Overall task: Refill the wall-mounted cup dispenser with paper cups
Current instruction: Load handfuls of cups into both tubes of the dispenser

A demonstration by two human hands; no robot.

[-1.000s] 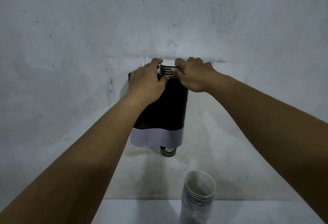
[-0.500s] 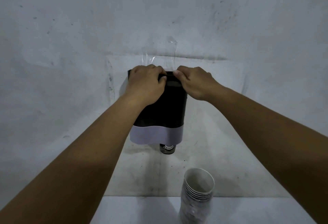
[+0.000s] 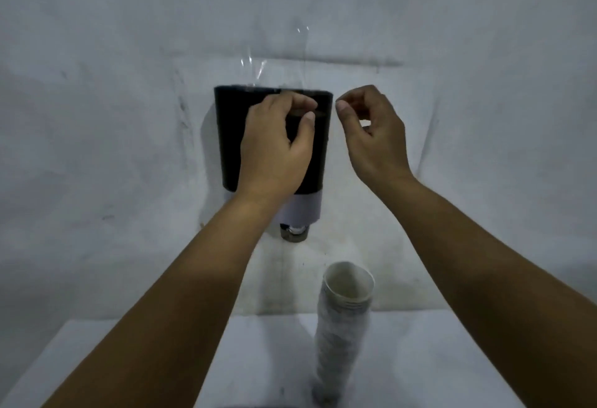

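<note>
The black wall-mounted cup dispenser point(image 3: 229, 136) has a white band point(image 3: 307, 210) round its lower end, and the bottom of a cup point(image 3: 294, 233) pokes out beneath it. My left hand point(image 3: 274, 149) lies over the dispenser's front, thumb and fingertips pinched at the rim of its top opening. No cups stick out above the top. My right hand point(image 3: 374, 136) hangs just right of the dispenser, fingers loosely curled, holding nothing. A tall stack of white paper cups point(image 3: 342, 327) stands upright on the table below, rims up.
A white table point(image 3: 436, 359) runs along the foot of the pale, scuffed wall. Clear tape or plastic film point(image 3: 258, 68) sticks to the wall just above the dispenser.
The cups that stuck out of the dispenser's top have gone down inside. My right hand has left the top and drawn back to the right; my left hand stays at the rim.
</note>
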